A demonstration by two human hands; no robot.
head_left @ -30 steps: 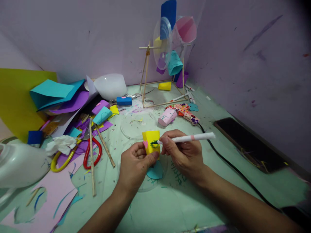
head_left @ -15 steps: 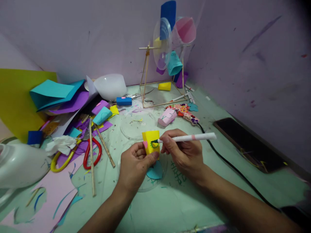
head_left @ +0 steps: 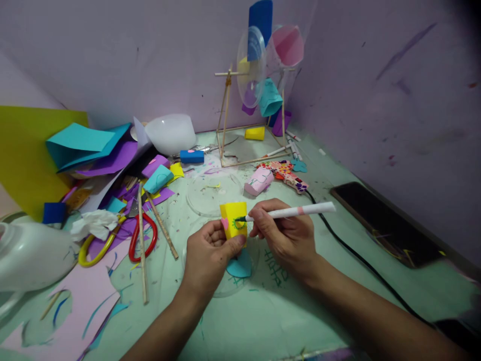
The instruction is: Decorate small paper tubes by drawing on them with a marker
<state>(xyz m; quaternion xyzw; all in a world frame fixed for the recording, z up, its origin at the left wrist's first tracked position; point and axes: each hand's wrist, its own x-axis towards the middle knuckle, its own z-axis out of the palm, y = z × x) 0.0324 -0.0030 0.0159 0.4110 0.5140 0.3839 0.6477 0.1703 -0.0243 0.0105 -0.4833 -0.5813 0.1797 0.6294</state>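
Note:
My left hand grips a small yellow paper cup, thumb on its front and fingers behind. A pink heart sits at the cup's left side, and a green drawn mark shows on its front. In my right hand is a white marker, held like a pen, its dark green tip at the mark on the yellow paper. Below the cup lies a teal paper piece over a clear plastic lid. A second clear lid rests just beyond my hands.
A stick frame with a clear disc and coloured paper cups stands at the back. Scissors, sticks, paper scraps and a white plastic bottle piece lie left. On the right are a phone and a black cord.
The marker and my right hand have shifted very slightly, and the marker tip sits a little farther right on the yellow cup. My left hand holds still.

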